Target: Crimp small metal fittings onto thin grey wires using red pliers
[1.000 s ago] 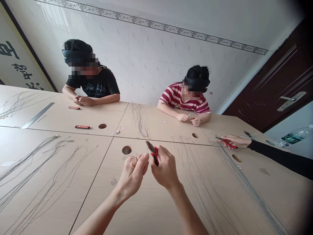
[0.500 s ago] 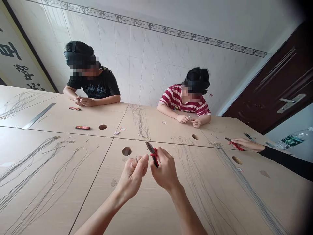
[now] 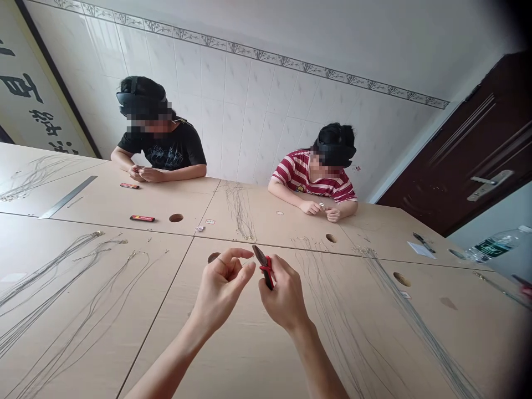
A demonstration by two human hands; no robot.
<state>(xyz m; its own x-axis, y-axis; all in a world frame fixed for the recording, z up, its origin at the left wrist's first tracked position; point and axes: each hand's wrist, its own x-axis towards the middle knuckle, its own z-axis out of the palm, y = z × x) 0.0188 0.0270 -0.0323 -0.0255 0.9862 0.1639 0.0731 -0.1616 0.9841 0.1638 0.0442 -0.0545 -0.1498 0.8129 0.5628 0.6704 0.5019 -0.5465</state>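
Note:
My right hand (image 3: pixel 286 291) is wrapped around the red-and-black handles of a pair of pliers (image 3: pixel 267 270). The jaws point up and away from me, toward the left. My left hand (image 3: pixel 222 288) is just left of the jaws, its thumb and index fingertips close together and its other fingers curled. Whatever sits between those fingertips is too small to make out. Beyond the pliers, a bundle of thin grey cords (image 3: pixel 241 213) with small gold-coloured ends lies on the table (image 3: pixel 233 354).
More cord bundles lie at left (image 3: pixel 54 266) and right (image 3: pixel 415 310). Two co-workers (image 3: pixel 162 144) sit opposite, both handling small things. A metal ruler (image 3: pixel 68 197), a red-and-black box (image 3: pixel 142 218), a plastic bottle (image 3: pixel 501 244) and round table holes (image 3: pixel 402 279) are around.
My left hand's closed fingers have loosened, with the index finger lifted toward the plier jaws. At right, another person's hand with red-handled pliers has withdrawn toward the edge of view.

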